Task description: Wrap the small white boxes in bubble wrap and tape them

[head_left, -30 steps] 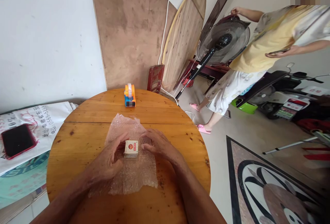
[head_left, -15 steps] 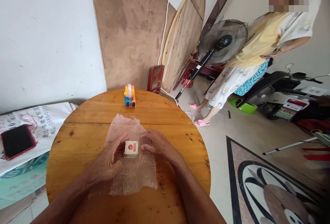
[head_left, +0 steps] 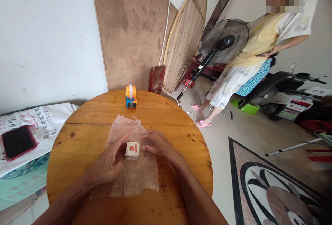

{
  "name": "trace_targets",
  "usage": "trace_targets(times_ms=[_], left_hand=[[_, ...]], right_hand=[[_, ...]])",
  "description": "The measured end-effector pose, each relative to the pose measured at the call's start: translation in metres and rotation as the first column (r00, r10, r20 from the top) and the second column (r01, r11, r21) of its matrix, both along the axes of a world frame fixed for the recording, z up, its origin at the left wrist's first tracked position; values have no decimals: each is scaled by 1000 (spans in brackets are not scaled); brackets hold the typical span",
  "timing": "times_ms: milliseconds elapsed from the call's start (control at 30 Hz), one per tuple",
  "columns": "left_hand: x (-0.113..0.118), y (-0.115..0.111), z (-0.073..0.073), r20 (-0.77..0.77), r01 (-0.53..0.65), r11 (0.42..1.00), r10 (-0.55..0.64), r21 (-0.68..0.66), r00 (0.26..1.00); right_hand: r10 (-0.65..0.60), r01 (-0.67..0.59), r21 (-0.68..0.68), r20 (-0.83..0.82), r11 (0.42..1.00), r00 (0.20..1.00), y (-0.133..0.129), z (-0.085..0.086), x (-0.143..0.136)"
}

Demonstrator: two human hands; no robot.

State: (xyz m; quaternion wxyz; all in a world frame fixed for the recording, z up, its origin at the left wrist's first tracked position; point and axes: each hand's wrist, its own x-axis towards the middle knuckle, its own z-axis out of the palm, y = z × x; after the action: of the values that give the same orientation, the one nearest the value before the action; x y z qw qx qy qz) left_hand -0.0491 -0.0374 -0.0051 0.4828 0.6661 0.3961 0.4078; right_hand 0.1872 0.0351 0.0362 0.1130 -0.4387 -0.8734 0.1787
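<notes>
A small cream box point(head_left: 132, 150) with a red print on top sits on a sheet of bubble wrap point(head_left: 135, 180), which lies on the round wooden table point(head_left: 85, 142). Just left of the box is my left hand point(head_left: 110, 162), fingers apart, holding nothing. My right hand point(head_left: 159, 145) is to the right of the box, over the wrap's edge, with its fingers and thumb apart and nothing between them. Beyond the wrap, toward the table's far edge, stands an orange and blue tape dispenser point(head_left: 131, 97).
A phone point(head_left: 19, 142) in a red case lies on white printed material at the left. Behind the table are a red chair point(head_left: 157, 79) and a round wooden board point(head_left: 185, 41). A standing fan point(head_left: 224, 41) and a person point(head_left: 259, 45) are at the right.
Both hands and the box hold nearly the same places. The view has shifted very slightly, and the standing person's upper body has moved a little to the left.
</notes>
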Motion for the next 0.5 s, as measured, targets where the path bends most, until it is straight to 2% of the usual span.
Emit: trace_targets(times_ms=[367, 500], left_hand=[[-1, 2, -8, 24, 13, 999, -14, 33, 1000], [-1, 2, -4, 23, 14, 1000, -15, 24, 1000]], right_hand=[[-1, 1, -12, 39, 1000, 999, -3, 8, -3], [10, -10, -7, 19, 1000, 1000, -2, 4, -1]])
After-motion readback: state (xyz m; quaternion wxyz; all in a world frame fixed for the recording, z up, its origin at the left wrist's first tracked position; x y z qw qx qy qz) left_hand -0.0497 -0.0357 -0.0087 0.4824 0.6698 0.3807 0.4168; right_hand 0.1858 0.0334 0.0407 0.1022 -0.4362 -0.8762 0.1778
